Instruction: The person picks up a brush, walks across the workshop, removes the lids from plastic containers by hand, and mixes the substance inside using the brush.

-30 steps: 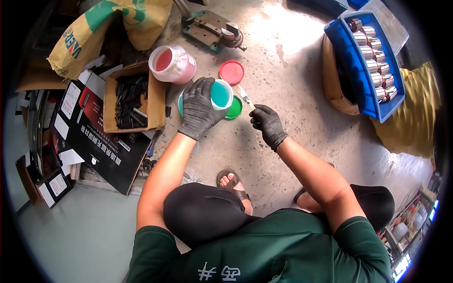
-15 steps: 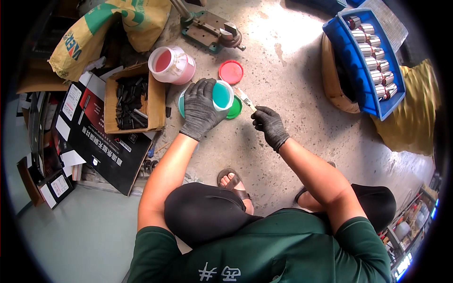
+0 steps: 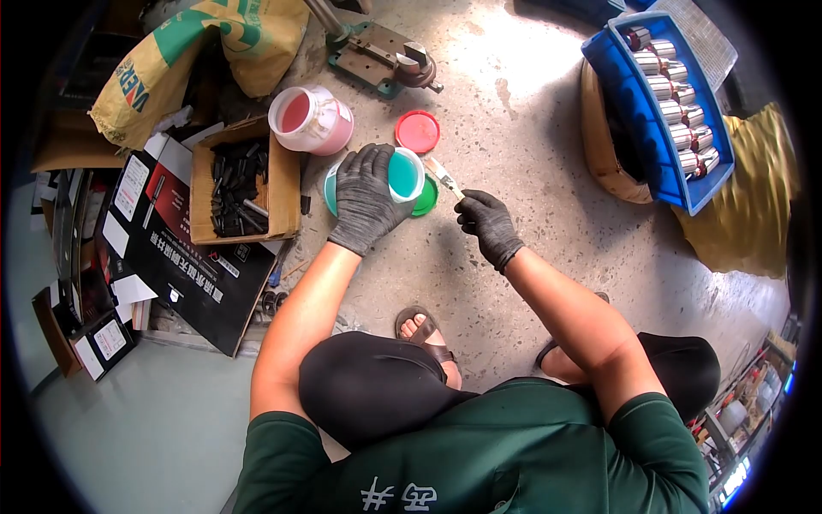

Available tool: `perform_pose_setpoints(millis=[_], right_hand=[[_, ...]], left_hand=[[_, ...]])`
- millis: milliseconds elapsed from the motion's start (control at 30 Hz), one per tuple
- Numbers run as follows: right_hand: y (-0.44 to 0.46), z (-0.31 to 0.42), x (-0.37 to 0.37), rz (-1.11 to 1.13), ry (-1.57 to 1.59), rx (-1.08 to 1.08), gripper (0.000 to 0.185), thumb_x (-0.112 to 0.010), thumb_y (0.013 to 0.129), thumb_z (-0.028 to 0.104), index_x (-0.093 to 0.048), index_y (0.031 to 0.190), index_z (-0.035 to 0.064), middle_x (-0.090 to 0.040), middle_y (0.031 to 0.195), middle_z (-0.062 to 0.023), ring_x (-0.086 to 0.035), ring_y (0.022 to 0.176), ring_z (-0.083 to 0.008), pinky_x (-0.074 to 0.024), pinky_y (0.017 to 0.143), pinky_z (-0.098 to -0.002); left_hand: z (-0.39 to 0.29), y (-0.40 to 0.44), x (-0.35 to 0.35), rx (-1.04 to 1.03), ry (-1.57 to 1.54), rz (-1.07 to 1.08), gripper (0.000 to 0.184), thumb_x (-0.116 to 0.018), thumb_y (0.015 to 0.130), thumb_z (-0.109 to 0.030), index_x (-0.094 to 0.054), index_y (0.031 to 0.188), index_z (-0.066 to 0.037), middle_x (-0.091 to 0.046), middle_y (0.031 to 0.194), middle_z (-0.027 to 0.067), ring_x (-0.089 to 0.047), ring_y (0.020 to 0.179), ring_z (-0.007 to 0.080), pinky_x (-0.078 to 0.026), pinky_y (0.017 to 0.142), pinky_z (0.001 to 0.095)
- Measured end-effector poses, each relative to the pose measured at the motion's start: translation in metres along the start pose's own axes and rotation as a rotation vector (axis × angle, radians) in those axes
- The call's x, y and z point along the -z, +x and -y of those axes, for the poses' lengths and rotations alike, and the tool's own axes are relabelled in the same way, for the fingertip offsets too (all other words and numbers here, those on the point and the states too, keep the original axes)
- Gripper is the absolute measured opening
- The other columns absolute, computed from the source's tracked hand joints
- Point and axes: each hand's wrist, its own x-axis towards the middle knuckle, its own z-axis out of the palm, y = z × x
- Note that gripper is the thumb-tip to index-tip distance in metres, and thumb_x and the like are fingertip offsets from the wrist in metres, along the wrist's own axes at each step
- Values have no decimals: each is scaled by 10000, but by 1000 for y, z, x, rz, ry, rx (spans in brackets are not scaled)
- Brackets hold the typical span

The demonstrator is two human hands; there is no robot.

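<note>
Barely anything has changed in the head view over the last second: my left hand (image 3: 372, 193), my right hand (image 3: 489, 226), the tub (image 3: 421, 171) and the brush (image 3: 446, 181) keep their places, and only the outlook has drifted a touch. To me that means the hold is steady and the work stands at the same point, brush waiting at the rim. My left hand is spread firmly over the side of the tub, which leans so that its mouth, showing green inside, faces the brush. Whether its base touches the floor (image 3: 531, 184) I can't tell. My right hand has its fingers closed narrow round the brush handle, with the bristles aimed at the tub and just beside its rim; I can't make out any contact. The green lid (image 3: 425, 199) lies at the tub's right, partly hidden by it. Beyond the tub lies the red lid (image 3: 417, 132); beyond and to its left stands the jar (image 3: 328, 135), pink inside. Left of the tub sits the carton (image 3: 285, 193) of dark pieces (image 3: 237, 188); well to its right is the blue bin (image 3: 635, 111) of shiny cylinders (image 3: 670, 111).
</note>
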Motion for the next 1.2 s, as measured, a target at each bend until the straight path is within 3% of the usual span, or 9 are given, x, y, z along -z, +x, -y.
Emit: perform_pose_setpoints(millis=[533, 1033, 1200], right_hand=[[3, -6, -7, -26, 39, -38, 329, -653, 946, 125, -659, 1249, -3, -697, 895, -64, -630, 705, -144, -533, 639, -282], [9, -8, -2, -23, 34, -44, 352, -653, 941, 131, -648, 1269, 2, -699, 895, -61, -635, 712, -150, -540, 647, -291], [13, -11, -1, -19, 37, -47, 364, -656, 940, 135, -646, 1279, 2, -699, 896, -58, -638, 717, -148, -540, 654, -289]], left_hand=[[-9, 10, -3, 22, 19, -5, 826, -886, 618, -406, -543, 1293, -75, -612, 1223, 152, -595, 1163, 338, -441, 1020, 494], [-15, 17, -8, 53, 62, 63, 774, -819, 673, -427, -554, 1295, -51, -610, 1239, 155, -566, 1196, 311, -380, 1091, 469], [-14, 18, -10, 44, 68, 31, 779, -852, 651, -416, -559, 1288, -77, -619, 1229, 142, -591, 1172, 323, -436, 1025, 481]])
